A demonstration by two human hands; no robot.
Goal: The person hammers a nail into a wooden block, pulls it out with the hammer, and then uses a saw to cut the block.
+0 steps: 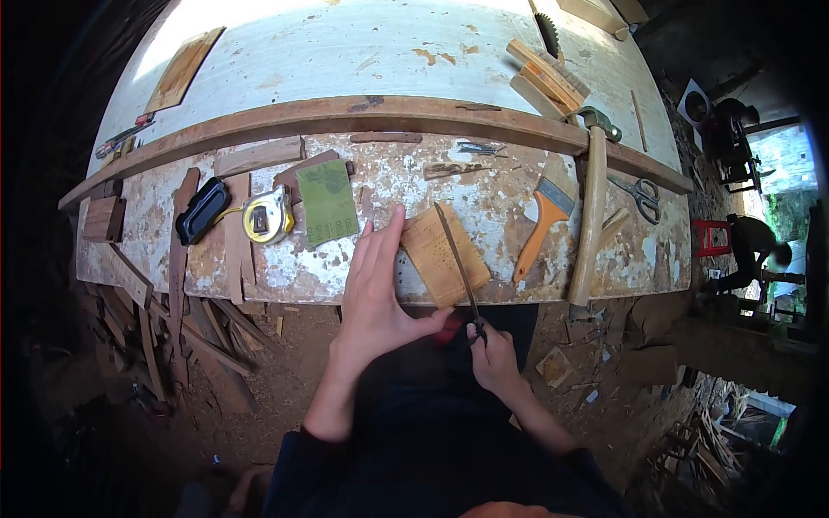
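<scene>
Thin, dark tool [458, 256]: long, narrow, held by me from its near end, lying slantwise across the board in my view | Tan board [428, 262]: squarish, flat, face marked with small dots and faint writing, turned askew at the bench's near edge [546, 298].

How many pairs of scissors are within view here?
1. The scissors lie at the right side of the workbench, just right of the pale wooden bar. More could be hidden in the clutter at the far left.

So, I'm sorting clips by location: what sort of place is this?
Probably a woodworking shop: a long paint-worn white workbench, a yellow and silver tape measure, and brown wooden offcuts piled below.
</scene>
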